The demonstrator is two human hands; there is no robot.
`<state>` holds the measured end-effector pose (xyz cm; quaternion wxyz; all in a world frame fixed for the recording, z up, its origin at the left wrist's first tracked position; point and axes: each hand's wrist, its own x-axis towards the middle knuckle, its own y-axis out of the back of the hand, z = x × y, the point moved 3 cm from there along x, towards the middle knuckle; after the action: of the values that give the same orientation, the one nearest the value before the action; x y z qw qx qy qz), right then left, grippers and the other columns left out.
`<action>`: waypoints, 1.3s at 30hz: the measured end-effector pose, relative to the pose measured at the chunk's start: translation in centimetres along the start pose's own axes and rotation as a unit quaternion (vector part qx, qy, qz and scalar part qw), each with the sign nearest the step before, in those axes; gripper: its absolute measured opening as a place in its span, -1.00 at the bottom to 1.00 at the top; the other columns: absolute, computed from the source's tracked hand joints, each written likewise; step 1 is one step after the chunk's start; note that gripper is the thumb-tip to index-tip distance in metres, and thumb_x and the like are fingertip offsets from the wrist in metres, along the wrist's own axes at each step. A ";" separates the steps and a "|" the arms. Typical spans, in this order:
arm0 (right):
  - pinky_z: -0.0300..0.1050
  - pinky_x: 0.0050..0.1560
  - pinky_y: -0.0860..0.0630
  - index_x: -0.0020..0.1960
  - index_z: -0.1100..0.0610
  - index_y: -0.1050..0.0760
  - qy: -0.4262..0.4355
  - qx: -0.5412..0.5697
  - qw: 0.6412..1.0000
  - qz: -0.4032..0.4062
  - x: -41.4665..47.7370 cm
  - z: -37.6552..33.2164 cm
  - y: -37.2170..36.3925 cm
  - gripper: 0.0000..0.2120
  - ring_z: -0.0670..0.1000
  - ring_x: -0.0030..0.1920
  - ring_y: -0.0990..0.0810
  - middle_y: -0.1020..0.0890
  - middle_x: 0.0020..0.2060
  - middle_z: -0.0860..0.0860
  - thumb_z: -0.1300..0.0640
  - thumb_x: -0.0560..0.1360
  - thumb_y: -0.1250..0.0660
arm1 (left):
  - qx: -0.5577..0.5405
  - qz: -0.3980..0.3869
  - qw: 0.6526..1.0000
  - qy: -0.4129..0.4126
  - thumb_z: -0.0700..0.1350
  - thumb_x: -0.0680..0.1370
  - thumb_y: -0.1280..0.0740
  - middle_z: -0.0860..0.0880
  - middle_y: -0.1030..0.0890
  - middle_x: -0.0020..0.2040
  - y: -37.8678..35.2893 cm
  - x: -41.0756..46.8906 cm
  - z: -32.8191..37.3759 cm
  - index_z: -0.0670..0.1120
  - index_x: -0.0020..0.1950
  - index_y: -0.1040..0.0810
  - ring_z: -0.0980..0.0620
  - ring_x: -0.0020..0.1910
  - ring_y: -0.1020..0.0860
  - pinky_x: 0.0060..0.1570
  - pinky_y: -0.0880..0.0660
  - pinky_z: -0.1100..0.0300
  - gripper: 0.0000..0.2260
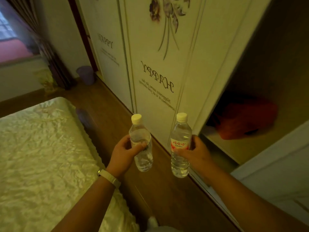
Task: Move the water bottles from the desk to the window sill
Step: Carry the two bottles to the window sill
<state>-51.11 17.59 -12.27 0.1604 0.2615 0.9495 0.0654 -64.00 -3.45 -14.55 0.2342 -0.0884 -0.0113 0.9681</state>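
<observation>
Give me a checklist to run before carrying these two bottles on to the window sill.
1. Left hand gripping left bottle: ok, fingers wrap its middle.
2. Right hand gripping right bottle: ok, held at the label.
3. Caps on: ok, both white caps are seated.
4. Bottles upright: right ok; left tilted slightly, not ok if the cap is loose.
5. Floor between bed and wardrobe free to walk: ok as far as seen; a bin stands at the far end.
6. Room on the sill: cannot tell, only a blurred corner shows.
</observation>
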 end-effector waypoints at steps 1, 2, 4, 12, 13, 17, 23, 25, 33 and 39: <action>-0.24 -0.18 -0.57 0.18 -0.01 -0.46 0.005 0.002 1.000 -0.003 1.1 -0.8 -0.6 -0.55 -0.09 -0.02 -0.63 -0.63 0.01 -0.07 0.19 0.38 -0.54 | -0.001 0.005 1.000 -0.003 -0.16 0.42 -0.51 -0.03 -0.69 0.10 0.5 0.9 0.6 -0.03 0.22 -0.58 0.04 0.07 -0.67 -0.05 -0.61 0.20 -0.62; -0.23 -0.20 -0.57 0.16 -0.01 -0.46 0.011 0.002 1.000 -0.005 2.2 -1.6 -1.2 -0.57 -0.09 -0.03 -0.63 -0.63 0.00 -0.07 0.19 0.38 -0.54 | 0.000 0.011 1.000 -0.007 -0.15 0.41 -0.52 -0.03 -0.69 0.10 1.0 1.7 1.1 -0.03 0.22 -0.58 0.03 0.07 -0.67 -0.02 -0.61 0.17 -0.60; -0.19 -0.15 -0.59 0.17 -0.03 -0.46 0.024 -0.004 1.000 -0.019 4.4 -2.9 -2.5 -0.57 -0.06 0.00 -0.63 -0.63 0.01 -0.06 0.16 0.38 -0.55 | 0.001 0.029 0.999 -0.015 -0.09 0.36 -0.54 -0.04 -0.69 0.11 2.3 3.3 2.2 -0.03 0.22 -0.58 0.01 0.08 -0.67 0.06 -0.60 0.05 -0.56; 0.02 0.03 -0.64 0.19 0.01 -0.50 0.039 0.003 0.995 -0.088 13.7 -5.5 -7.8 -0.53 0.00 0.03 -0.66 -0.67 0.03 -0.03 0.14 0.34 -0.57 | 0.022 0.110 0.993 -0.027 -0.05 0.31 -0.56 -0.06 -0.71 0.05 6.8 8.4 4.4 -0.06 0.18 -0.60 -0.01 0.05 -0.67 0.05 -0.59 0.04 -0.54; 0.01 0.03 -0.64 0.20 0.01 -0.50 0.040 0.003 0.994 -0.100 14.9 -5.6 -8.5 -0.53 0.00 0.03 -0.66 -0.66 0.03 -0.03 0.14 0.35 -0.57 | 0.024 0.124 0.992 -0.023 -0.06 0.31 -0.59 -0.06 -0.71 0.04 7.4 9.2 4.3 -0.07 0.17 -0.61 -0.02 0.05 -0.68 0.05 -0.59 0.04 -0.54; -0.04 0.00 -0.63 0.21 0.00 -0.49 0.043 0.010 0.988 -0.148 20.6 -6.5 -11.1 -0.51 -0.01 0.05 -0.65 -0.66 0.04 -0.04 0.14 0.34 -0.58 | 0.030 0.176 0.984 -0.001 -0.07 0.30 -0.60 -0.07 -0.71 0.03 9.3 12.9 4.5 -0.09 0.16 -0.61 -0.02 0.03 -0.68 0.03 -0.60 0.04 -0.54; 0.06 0.11 -0.61 0.23 -0.03 -0.48 0.050 -0.004 0.975 -0.218 29.6 -9.4 -14.0 -0.45 0.00 0.09 -0.64 -0.65 0.07 -0.06 0.05 0.31 -0.60 | 0.020 0.243 0.970 0.003 -0.18 0.40 -0.51 -0.04 -0.72 0.01 10.6 19.1 6.7 -0.07 0.13 -0.64 0.01 0.02 -0.69 0.01 -0.58 0.10 -0.70; 0.06 0.11 -0.62 0.25 -0.02 -0.47 0.052 -0.008 0.969 -0.239 32.2 -10.8 -14.7 -0.43 0.01 0.09 -0.64 -0.65 0.08 -0.05 0.04 0.30 -0.60 | 0.027 0.259 0.966 0.005 -0.19 0.40 -0.51 -0.03 -0.73 0.00 10.7 21.1 7.7 -0.07 0.13 -0.64 0.02 0.01 -0.69 -0.01 -0.58 0.12 -0.70; -0.02 0.03 -0.60 0.27 0.00 -0.47 0.074 0.010 0.958 -0.278 39.7 -15.7 -17.6 -0.45 0.00 0.08 -0.64 -0.64 0.07 -0.04 0.10 0.33 -0.57 | 0.018 0.301 0.953 -0.035 -0.14 0.39 -0.51 -0.04 -0.72 0.01 12.3 27.1 11.6 -0.03 0.11 -0.63 0.05 0.01 -0.68 -0.13 -0.59 0.25 -0.70; 0.08 0.09 -0.61 0.28 -0.01 -0.45 0.078 -0.009 0.952 -0.294 44.3 -16.9 -20.3 -0.42 0.02 0.08 -0.64 -0.64 0.09 -0.03 0.10 0.33 -0.58 | -0.001 0.324 0.945 -0.035 -0.19 0.42 -0.49 -0.05 -0.72 0.02 14.5 30.7 11.7 -0.05 0.12 -0.62 0.03 0.02 -0.68 -0.03 -0.59 0.17 -0.71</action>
<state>-102.50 22.47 -12.60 0.1006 -0.0371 0.9932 0.0444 -99.51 -2.16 -9.03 -0.0930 -0.0530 0.0092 0.9942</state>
